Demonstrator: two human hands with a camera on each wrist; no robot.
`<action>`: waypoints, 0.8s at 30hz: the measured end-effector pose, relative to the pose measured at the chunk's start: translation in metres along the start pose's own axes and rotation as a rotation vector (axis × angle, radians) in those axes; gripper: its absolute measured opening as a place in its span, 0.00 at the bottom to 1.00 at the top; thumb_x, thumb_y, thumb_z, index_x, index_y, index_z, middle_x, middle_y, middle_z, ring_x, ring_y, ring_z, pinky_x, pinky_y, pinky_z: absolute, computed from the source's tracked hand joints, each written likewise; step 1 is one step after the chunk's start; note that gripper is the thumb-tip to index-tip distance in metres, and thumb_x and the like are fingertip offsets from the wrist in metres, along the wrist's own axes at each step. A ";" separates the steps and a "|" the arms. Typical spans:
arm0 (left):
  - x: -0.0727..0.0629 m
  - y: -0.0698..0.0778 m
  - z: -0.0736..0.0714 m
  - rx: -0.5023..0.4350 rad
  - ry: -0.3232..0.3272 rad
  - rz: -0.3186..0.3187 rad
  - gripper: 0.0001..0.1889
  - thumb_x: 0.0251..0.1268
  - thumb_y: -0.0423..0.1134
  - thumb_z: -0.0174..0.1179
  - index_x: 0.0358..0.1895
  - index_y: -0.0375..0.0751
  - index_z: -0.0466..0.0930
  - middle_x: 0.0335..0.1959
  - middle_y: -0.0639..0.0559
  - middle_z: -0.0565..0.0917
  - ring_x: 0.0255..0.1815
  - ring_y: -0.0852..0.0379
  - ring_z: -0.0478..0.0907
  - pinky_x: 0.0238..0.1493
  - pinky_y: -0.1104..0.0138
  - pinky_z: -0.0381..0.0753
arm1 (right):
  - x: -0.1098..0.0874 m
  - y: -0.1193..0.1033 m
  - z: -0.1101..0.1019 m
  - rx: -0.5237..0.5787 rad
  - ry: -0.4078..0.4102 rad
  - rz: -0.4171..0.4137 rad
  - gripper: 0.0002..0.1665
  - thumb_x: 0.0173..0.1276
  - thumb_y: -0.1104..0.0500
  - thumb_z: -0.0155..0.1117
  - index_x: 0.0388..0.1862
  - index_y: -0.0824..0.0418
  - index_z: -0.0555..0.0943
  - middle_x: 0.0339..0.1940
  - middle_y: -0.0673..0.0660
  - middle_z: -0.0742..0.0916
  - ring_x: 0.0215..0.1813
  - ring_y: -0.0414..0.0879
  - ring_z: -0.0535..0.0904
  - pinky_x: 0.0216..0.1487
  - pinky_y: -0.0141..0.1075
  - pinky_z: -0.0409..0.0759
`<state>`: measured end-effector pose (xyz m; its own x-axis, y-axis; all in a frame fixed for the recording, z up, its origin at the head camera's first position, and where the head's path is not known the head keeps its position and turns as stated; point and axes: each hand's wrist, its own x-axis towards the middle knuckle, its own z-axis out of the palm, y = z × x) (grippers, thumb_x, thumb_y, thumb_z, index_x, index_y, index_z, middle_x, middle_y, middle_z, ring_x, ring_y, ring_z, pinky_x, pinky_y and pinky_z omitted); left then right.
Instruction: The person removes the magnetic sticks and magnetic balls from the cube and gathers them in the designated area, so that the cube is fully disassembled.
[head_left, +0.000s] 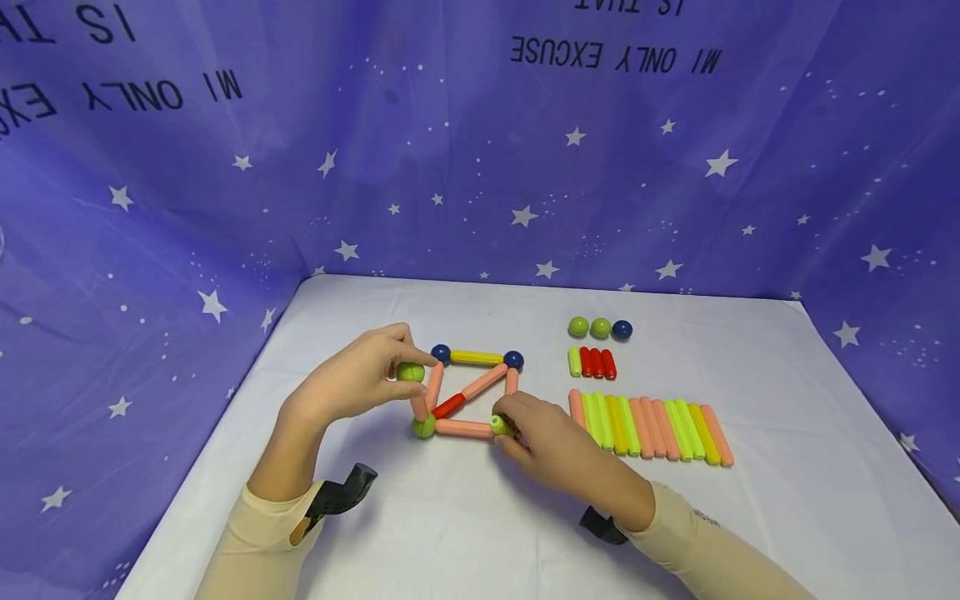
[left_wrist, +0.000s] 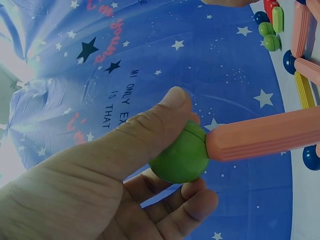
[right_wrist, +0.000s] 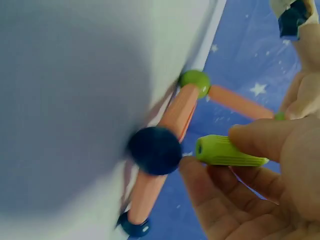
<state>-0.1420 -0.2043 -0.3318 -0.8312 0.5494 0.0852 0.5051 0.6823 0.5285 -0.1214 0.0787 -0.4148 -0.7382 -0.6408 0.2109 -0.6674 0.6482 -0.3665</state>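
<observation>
My left hand pinches a green ball between thumb and fingers. A salmon stick joins that ball to another green ball at the near left corner of a flat frame of sticks and balls. In my right hand, thumb and fingers pinch a short lime-green stick. Its end points toward a dark blue ball at the frame's near right corner, with a gap between them in the right wrist view. A red stick and a salmon one form the diagonal; a yellow stick makes the far side.
Right of the frame lies a row of salmon, lime and yellow sticks. Behind it are short red sticks beside a lime one, then two green balls and a blue ball. A star-patterned purple cloth surrounds the white table.
</observation>
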 end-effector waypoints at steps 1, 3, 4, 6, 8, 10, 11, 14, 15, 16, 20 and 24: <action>0.000 0.000 0.000 0.001 0.000 -0.001 0.18 0.58 0.39 0.71 0.54 0.46 0.85 0.31 0.57 0.72 0.30 0.59 0.70 0.30 0.66 0.73 | -0.002 0.004 -0.001 0.008 0.012 0.011 0.14 0.64 0.57 0.69 0.45 0.52 0.75 0.30 0.43 0.74 0.31 0.37 0.70 0.31 0.29 0.72; 0.000 0.000 0.000 0.001 -0.001 -0.004 0.18 0.58 0.39 0.71 0.54 0.46 0.85 0.31 0.57 0.72 0.30 0.59 0.70 0.30 0.66 0.73 | -0.006 0.012 -0.003 0.018 0.033 0.036 0.14 0.64 0.57 0.70 0.45 0.52 0.76 0.29 0.43 0.73 0.31 0.37 0.69 0.30 0.28 0.71; 0.000 0.000 0.000 0.002 -0.002 -0.005 0.19 0.58 0.39 0.71 0.54 0.46 0.85 0.31 0.57 0.72 0.30 0.59 0.70 0.31 0.66 0.73 | -0.008 0.017 -0.004 0.020 0.047 0.048 0.15 0.63 0.57 0.70 0.46 0.53 0.76 0.29 0.43 0.74 0.30 0.37 0.69 0.30 0.28 0.71; 0.000 0.000 0.001 0.003 -0.004 -0.007 0.19 0.58 0.39 0.71 0.54 0.47 0.85 0.31 0.57 0.72 0.30 0.59 0.70 0.31 0.66 0.73 | -0.012 0.027 -0.009 0.027 0.067 0.079 0.15 0.63 0.58 0.70 0.47 0.54 0.78 0.28 0.43 0.74 0.30 0.37 0.69 0.29 0.29 0.71; 0.000 0.000 0.001 0.006 -0.007 -0.008 0.19 0.58 0.39 0.71 0.54 0.47 0.85 0.31 0.58 0.72 0.30 0.59 0.70 0.31 0.66 0.73 | -0.015 0.040 -0.016 0.040 0.080 0.127 0.15 0.63 0.58 0.70 0.48 0.57 0.79 0.27 0.44 0.74 0.29 0.39 0.69 0.29 0.31 0.72; 0.000 0.000 0.001 0.011 -0.009 -0.011 0.19 0.58 0.40 0.71 0.54 0.47 0.85 0.31 0.58 0.72 0.31 0.59 0.70 0.31 0.66 0.73 | -0.016 0.053 -0.027 0.046 0.081 0.187 0.16 0.63 0.58 0.69 0.50 0.59 0.81 0.27 0.45 0.75 0.29 0.40 0.70 0.29 0.33 0.72; 0.000 0.000 0.000 0.013 -0.010 -0.013 0.19 0.58 0.40 0.71 0.54 0.48 0.85 0.31 0.58 0.72 0.30 0.59 0.69 0.31 0.66 0.73 | -0.016 0.061 -0.033 0.047 0.074 0.224 0.15 0.64 0.58 0.69 0.49 0.59 0.81 0.26 0.46 0.75 0.29 0.41 0.70 0.29 0.34 0.72; 0.000 -0.001 0.000 0.013 -0.009 -0.020 0.20 0.57 0.40 0.71 0.55 0.48 0.85 0.31 0.58 0.72 0.30 0.59 0.69 0.31 0.66 0.73 | -0.014 0.085 -0.050 0.039 0.043 0.327 0.16 0.66 0.57 0.67 0.51 0.62 0.80 0.27 0.50 0.77 0.29 0.45 0.71 0.30 0.37 0.72; -0.001 -0.001 0.000 0.011 -0.009 -0.021 0.20 0.57 0.40 0.71 0.55 0.48 0.85 0.31 0.58 0.72 0.30 0.59 0.69 0.31 0.66 0.72 | -0.014 0.093 -0.056 0.031 0.028 0.361 0.17 0.66 0.57 0.66 0.52 0.63 0.80 0.28 0.52 0.78 0.30 0.46 0.72 0.30 0.38 0.73; -0.001 -0.001 0.000 0.010 -0.008 -0.021 0.20 0.57 0.40 0.72 0.55 0.47 0.85 0.31 0.58 0.72 0.30 0.59 0.69 0.31 0.66 0.72 | -0.013 0.102 -0.061 0.024 0.014 0.396 0.18 0.67 0.56 0.66 0.53 0.63 0.79 0.30 0.53 0.80 0.31 0.47 0.73 0.31 0.38 0.74; 0.000 -0.001 0.000 0.008 -0.004 -0.014 0.20 0.57 0.40 0.72 0.54 0.47 0.85 0.31 0.58 0.72 0.30 0.59 0.70 0.31 0.66 0.72 | -0.012 0.131 -0.075 0.011 -0.036 0.524 0.25 0.67 0.55 0.65 0.58 0.68 0.77 0.39 0.61 0.84 0.36 0.52 0.80 0.34 0.41 0.81; 0.000 -0.001 0.001 0.001 -0.001 -0.005 0.20 0.56 0.39 0.72 0.54 0.47 0.85 0.31 0.58 0.72 0.29 0.59 0.70 0.30 0.67 0.72 | -0.007 0.155 -0.082 -0.017 -0.082 0.608 0.26 0.66 0.55 0.65 0.56 0.72 0.78 0.42 0.67 0.85 0.39 0.56 0.82 0.37 0.47 0.82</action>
<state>-0.1424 -0.2043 -0.3330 -0.8332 0.5469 0.0815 0.5014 0.6852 0.5283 -0.2280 0.2174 -0.3987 -0.9778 -0.1832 -0.1021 -0.1310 0.9136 -0.3849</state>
